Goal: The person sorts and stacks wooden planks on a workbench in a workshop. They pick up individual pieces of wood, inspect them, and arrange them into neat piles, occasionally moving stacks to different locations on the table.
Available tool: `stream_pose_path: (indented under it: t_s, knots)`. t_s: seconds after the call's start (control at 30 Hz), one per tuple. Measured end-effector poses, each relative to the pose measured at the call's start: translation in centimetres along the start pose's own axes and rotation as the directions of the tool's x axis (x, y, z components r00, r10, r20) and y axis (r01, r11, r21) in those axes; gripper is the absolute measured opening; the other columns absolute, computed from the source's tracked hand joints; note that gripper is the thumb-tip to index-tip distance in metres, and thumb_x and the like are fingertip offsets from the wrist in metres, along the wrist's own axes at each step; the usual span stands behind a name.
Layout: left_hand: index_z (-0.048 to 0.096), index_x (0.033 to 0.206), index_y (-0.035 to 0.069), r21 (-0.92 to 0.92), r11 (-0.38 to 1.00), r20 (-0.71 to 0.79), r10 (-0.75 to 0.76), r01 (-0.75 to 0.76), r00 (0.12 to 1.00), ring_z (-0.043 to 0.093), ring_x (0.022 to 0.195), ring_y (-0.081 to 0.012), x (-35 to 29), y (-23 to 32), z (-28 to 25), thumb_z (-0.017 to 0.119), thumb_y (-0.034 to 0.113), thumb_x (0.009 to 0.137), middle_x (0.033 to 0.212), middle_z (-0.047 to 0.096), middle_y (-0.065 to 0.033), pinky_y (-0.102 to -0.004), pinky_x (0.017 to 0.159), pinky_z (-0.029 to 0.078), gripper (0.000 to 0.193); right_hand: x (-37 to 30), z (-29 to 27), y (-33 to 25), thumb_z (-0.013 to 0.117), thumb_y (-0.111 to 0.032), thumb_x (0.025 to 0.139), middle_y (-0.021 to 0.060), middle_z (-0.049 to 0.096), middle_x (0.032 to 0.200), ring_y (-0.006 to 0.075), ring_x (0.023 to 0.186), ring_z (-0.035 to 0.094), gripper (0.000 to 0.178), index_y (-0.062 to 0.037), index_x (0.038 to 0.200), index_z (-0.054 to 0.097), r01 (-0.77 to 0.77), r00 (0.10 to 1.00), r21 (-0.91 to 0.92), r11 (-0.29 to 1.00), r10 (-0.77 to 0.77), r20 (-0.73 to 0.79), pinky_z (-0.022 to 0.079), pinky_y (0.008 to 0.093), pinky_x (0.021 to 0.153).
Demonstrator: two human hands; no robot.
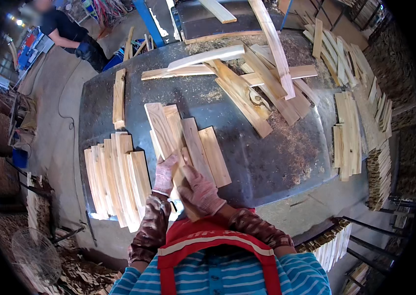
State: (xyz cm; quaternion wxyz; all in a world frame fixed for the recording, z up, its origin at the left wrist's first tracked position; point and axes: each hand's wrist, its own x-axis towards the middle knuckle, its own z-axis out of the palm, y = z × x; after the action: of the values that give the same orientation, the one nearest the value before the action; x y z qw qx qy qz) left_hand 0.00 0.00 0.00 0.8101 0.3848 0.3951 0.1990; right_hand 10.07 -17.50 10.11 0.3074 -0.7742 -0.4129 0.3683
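Both of my hands wear pinkish work gloves and meet at the near middle of a dark metal table point(203, 105). My left hand point(166, 173) is closed around the near end of a pale wooden board point(160, 127), which slants up and away from me. My right hand point(199, 191) is closed on another wooden board point(191, 210), whose near end shows below the palm; some fingers are hidden. Beneath and beside the hands lie more boards, among them a brownish board point(198, 152) and a lighter board point(215, 157) to the right.
A row of stacked boards point(114, 179) stands at the table's left edge, with one board point(119, 101) beyond it. Loose boards point(262, 81) lie crisscrossed at the far right amid sawdust. More boards point(348, 135) line the right edge. Another person point(70, 34) stands far left.
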Motion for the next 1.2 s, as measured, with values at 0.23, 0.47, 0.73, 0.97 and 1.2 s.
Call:
stream_pose_path:
  t_s: [0.23, 0.47, 0.73, 0.97, 1.2]
  knots:
    - [0.038, 0.146, 0.0, 0.9, 0.381, -0.306, 0.206, 0.211, 0.929, 0.051, 0.126, -0.0344, -3.4, 3.4, -7.7, 0.062, 0.021, 0.091, 0.14, 0.05, -0.0208, -0.0423, 0.106, 0.042, 0.063, 1.0, -0.4, 10.6, 0.067, -0.041, 0.082, 0.0141, 0.043, 0.145, 0.0334, 0.136, 0.037, 0.081, -0.0021, 0.146, 0.036, -0.438, 0.885, -0.34, 0.832, 0.332, -0.328, 0.029, 0.0464, 0.113]
    - [0.041, 0.147, 0.013, 0.92, 0.02, -0.309, 0.651, 0.392, 0.693, 0.036, 0.139, -0.0387, -7.4, 0.0, -11.3, 0.069, 0.036, 0.086, 0.151, 0.035, -0.0207, -0.0512, 0.115, 0.031, 0.071, 1.5, 3.8, 10.2, 0.061, -0.024, 0.082, 0.0193, 0.051, 0.136, 0.0404, 0.126, 0.049, 0.066, -0.0121, 0.144, 0.042, -0.279, 0.83, 0.056, 0.959, 0.27, -0.488, 0.045, 0.0459, 0.103]
    - [0.034, 0.151, 0.01, 0.947, 0.307, -0.191, 0.305, 0.093, 0.933, 0.05, 0.132, -0.0323, -3.6, -0.3, -4.8, 0.077, 0.022, 0.083, 0.147, 0.047, -0.0202, -0.0378, 0.107, 0.042, 0.081, 1.7, 2.7, 7.7, 0.06, -0.03, 0.089, 0.0154, 0.055, 0.134, 0.0388, 0.118, 0.056, 0.057, -0.0131, 0.141, 0.046, -0.049, 0.996, -0.041, 0.998, 0.051, 0.068, 0.048, 0.0449, 0.099]
    - [0.039, 0.144, 0.005, 0.858, 0.496, -0.296, 0.261, 0.136, 0.919, 0.061, 0.112, -0.0335, -2.7, -3.3, -0.5, 0.072, 0.027, 0.085, 0.122, 0.062, -0.021, -0.0414, 0.095, 0.049, 0.071, 1.8, 3.4, 7.4, 0.065, -0.039, 0.082, 0.0126, 0.05, 0.141, 0.0397, 0.124, 0.052, 0.071, -0.0104, 0.142, 0.039, -0.437, 0.893, -0.076, 0.896, 0.424, -0.15, 0.049, 0.0462, 0.098]
    - [0.041, 0.144, 0.005, 0.827, 0.55, -0.196, 0.084, 0.119, 0.977, 0.054, 0.122, -0.037, -1.8, -4.9, 2.9, 0.076, 0.027, 0.077, 0.131, 0.054, -0.022, -0.0444, 0.103, 0.044, 0.079, 2.6, -3.0, 9.1, 0.07, -0.054, 0.076, 0.0233, 0.055, 0.129, 0.0408, 0.12, 0.055, 0.074, -0.011, 0.133, 0.05, -0.51, 0.858, -0.058, 0.858, 0.513, 0.039, 0.048, 0.0457, 0.099]
